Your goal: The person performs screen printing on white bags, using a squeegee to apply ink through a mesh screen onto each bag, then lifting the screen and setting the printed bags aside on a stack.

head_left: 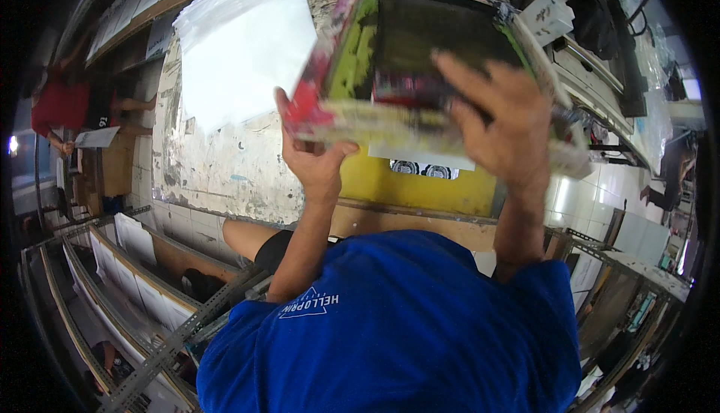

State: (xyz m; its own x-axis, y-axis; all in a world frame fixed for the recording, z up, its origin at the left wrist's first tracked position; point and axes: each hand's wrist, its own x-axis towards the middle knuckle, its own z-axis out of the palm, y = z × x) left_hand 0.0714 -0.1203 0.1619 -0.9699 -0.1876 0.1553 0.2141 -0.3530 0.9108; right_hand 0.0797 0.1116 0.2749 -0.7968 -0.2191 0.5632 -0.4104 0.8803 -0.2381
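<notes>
A screen printing frame (352,117), its rim smeared with pink, green and pale ink, is tilted with its near edge raised above the table. My left hand (315,162) grips the near left corner, thumb on one side and fingers on the other. Over the right part of the frame is my right hand (499,117), blurred, with its index finger stretched out and its thumb apart. Dark mesh (442,38) fills the frame, and reddish ink shows near its front. Beneath it, a white sheet with round black prints (422,169) lies on a yellow board (367,181).
A fanned stack of white sheets (244,53) lies on the ink-stained table (217,169) to the left. Metal-framed racks (135,270) stand at lower left. At far left, another person (67,113) in red holds a sheet. Cluttered shelving (600,76) stands at right.
</notes>
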